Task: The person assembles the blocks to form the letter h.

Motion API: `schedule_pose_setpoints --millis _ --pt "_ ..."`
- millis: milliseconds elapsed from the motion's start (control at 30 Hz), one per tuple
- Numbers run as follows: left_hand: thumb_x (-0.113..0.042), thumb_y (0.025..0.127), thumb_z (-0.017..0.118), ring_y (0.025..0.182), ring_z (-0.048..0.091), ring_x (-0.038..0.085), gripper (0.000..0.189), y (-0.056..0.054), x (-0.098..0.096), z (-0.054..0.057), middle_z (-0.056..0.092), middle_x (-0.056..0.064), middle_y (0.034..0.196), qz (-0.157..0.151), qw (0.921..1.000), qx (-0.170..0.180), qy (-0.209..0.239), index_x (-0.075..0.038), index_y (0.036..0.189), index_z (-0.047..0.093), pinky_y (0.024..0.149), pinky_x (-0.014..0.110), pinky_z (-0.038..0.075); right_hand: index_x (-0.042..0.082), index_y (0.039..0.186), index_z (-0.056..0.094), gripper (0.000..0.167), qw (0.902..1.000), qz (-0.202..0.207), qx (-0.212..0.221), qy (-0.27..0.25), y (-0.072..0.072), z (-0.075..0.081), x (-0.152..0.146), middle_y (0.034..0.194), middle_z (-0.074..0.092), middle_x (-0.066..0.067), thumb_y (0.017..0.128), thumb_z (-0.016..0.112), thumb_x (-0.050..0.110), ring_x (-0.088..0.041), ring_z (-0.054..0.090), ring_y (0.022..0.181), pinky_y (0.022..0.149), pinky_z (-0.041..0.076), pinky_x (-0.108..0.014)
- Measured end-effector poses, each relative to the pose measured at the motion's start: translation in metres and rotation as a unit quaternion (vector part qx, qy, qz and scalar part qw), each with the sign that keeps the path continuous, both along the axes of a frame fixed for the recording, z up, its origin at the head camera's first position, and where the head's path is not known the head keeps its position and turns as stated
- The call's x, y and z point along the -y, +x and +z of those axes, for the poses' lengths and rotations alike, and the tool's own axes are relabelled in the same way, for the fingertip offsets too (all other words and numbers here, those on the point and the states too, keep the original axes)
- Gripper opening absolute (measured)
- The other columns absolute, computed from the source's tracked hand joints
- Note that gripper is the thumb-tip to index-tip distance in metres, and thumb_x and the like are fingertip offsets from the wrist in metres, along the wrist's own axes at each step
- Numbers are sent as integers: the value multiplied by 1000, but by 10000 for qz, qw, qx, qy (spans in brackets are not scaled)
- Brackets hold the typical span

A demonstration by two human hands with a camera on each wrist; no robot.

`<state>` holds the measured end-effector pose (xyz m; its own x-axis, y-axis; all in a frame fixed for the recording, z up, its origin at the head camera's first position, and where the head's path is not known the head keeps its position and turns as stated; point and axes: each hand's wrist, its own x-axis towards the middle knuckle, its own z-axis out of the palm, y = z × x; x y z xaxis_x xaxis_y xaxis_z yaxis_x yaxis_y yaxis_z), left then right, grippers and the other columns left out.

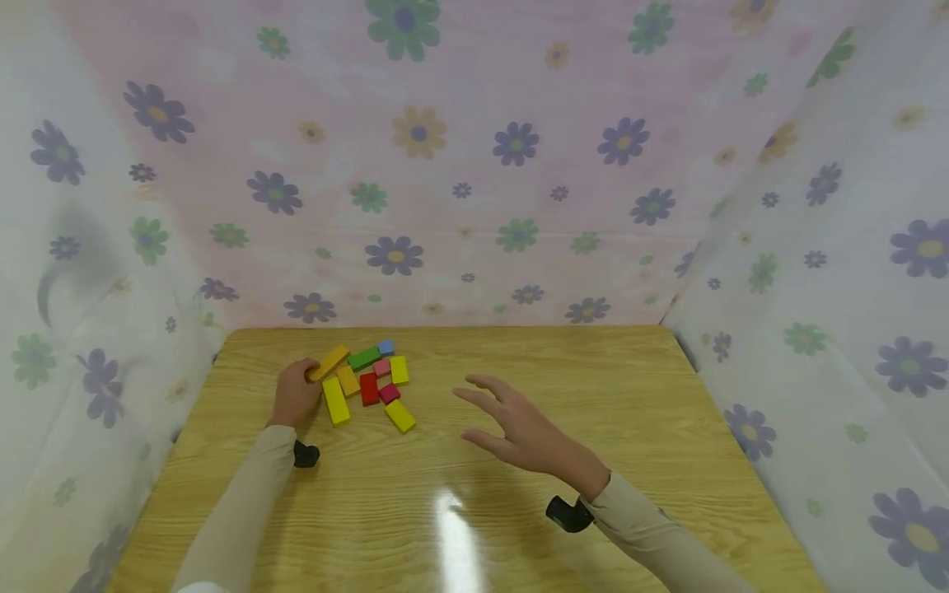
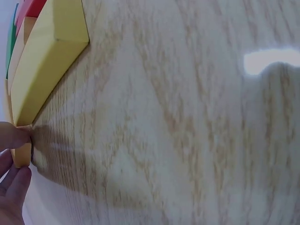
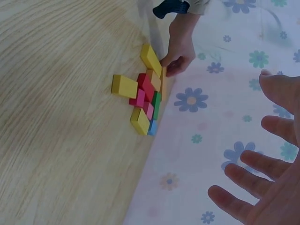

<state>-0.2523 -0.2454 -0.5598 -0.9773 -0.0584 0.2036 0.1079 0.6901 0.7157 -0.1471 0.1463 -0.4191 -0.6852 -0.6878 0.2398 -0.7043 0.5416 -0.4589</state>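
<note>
At the left end of a group of coloured blocks, my left hand (image 1: pixel 294 395) pinches the end of a long orange block (image 1: pixel 331 362) between thumb and fingers. In the left wrist view, the pinched end of that orange block (image 2: pixel 21 155) shows between the fingertips. Beside the hand lies a long yellow block (image 1: pixel 336 402), with a shorter orange block (image 1: pixel 348 380) against it. Further right are a red block (image 1: pixel 369 389), a green block (image 1: pixel 365 358) and a blue block (image 1: pixel 387 348). My right hand (image 1: pixel 522 428) hovers over the table with fingers spread, holding nothing.
Two pink blocks (image 1: pixel 381 368) and two shorter yellow blocks (image 1: pixel 400 417) make up the right side of the group. The wood-grain table (image 1: pixel 593 387) is bordered by flower-patterned cloth (image 1: pixel 460 222) at the back and both sides. Light glares off the table's front.
</note>
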Motion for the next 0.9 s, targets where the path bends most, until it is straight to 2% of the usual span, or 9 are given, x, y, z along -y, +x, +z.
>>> schedule_pose_setpoints --millis 267,567,700,900 --pt "10 81 57 104 53 46 28 20 7 7 58 33 108 284 9987 -406 82 16 108 61 88 55 43 24 147 36 57 9997 174 -170 -73 -6 2 11 148 35 -11 96 55 38 -31 42 129 96 43 -46" --pt "6 83 60 100 55 42 27 44 9 11 60 31 106 376 9986 -335 171 14 109 62 84 52 45 16 145 40 56 9996 282 -74 18 -11 3 25 147 35 -12 95 57 36 -29 40 130 99 41 -45" --pt "5 82 64 96 57 40 26 57 8 13 61 29 103 596 9968 -493 226 13 107 64 82 51 47 15 145 40 57 9994 327 20 93 -14 2 34 147 34 -12 95 57 36 -28 39 131 100 40 -45" --pt "5 81 61 97 56 38 27 82 6 22 61 26 106 896 9946 -362 389 10 108 65 82 49 47 14 144 41 56 9990 400 105 178 -18 1 46 147 34 -13 95 57 36 -30 40 130 100 40 -45"
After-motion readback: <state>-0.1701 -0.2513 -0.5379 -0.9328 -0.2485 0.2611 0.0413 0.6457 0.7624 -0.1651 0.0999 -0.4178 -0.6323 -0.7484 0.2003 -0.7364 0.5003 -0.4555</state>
